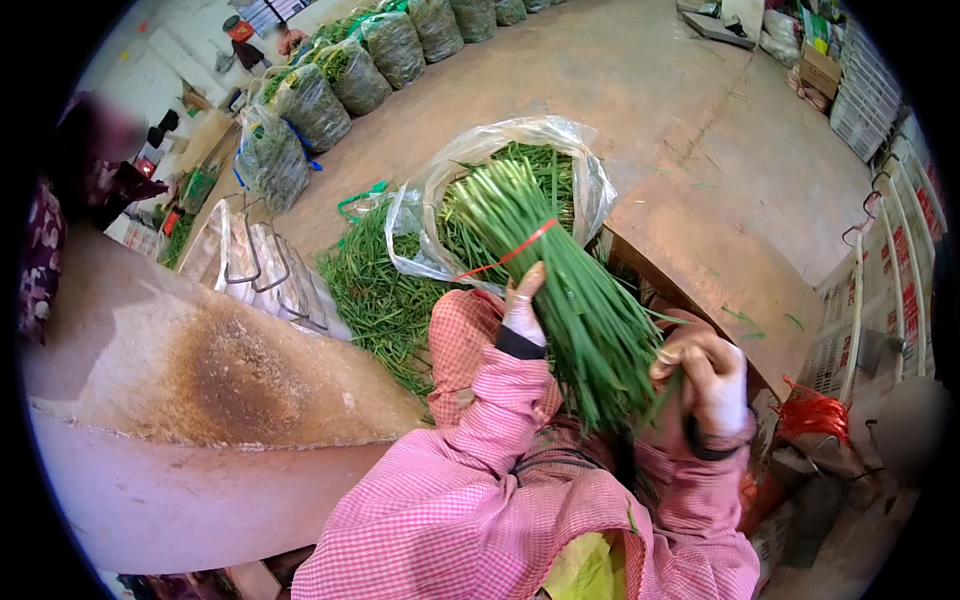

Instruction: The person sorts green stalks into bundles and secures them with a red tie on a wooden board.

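Note:
A thick bunch of green chives (585, 310) lies slantwise over my lap, pale cut ends up and to the left, leaf tips toward my right. A red tie (530, 243) circles it near the pale ends, one tail sticking out. My left hand (524, 305), in a thin pale glove, is closed around the bunch from its left side, below the tie; most fingers are hidden underneath. My right hand (708, 375), also gloved, is closed at the leaf tips, fingers bent and pinching some leaves. Beyond the bunch stands a clear plastic bag (595, 185) with chives inside.
Loose green trimmings (375, 285) heap on the floor left of my knee. A worn, stained table (130, 370) fills the left. A wooden board (720, 270) and stacked white crates (880, 310) stand right, near red ties (815, 415). Several full bags (310, 105) line the back; a person sits far left.

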`<state>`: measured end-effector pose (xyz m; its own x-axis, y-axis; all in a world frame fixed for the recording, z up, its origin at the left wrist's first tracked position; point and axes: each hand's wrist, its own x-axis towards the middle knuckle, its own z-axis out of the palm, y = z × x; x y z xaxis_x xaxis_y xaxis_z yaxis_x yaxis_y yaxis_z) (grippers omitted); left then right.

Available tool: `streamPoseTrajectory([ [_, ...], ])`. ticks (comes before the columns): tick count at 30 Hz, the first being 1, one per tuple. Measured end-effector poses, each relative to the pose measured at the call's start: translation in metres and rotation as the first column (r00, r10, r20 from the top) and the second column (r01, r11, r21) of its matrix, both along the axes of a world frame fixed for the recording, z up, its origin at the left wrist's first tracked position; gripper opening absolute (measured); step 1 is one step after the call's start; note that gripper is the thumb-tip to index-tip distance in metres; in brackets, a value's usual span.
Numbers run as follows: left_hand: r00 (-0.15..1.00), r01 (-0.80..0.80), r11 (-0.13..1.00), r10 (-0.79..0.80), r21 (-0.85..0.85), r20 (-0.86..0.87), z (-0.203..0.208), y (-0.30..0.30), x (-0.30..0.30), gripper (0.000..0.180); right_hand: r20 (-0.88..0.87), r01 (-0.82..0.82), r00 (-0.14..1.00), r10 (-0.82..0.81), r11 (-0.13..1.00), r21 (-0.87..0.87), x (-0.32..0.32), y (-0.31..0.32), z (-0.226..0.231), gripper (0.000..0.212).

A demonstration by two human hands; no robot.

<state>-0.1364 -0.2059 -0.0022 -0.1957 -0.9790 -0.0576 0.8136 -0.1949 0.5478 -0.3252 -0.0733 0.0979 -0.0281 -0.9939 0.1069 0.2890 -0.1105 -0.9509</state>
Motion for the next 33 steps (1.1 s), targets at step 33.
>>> streamPoseTrajectory([
  [33, 0.923, 0.261, 0.965, -0.240, 0.031, -0.301, 0.007, 0.012, -0.006, 0.030, -0.761, 0.206, 0.636, -0.129, 0.979, 0.007, 0.052, 0.009, -0.054, 0.023],
])
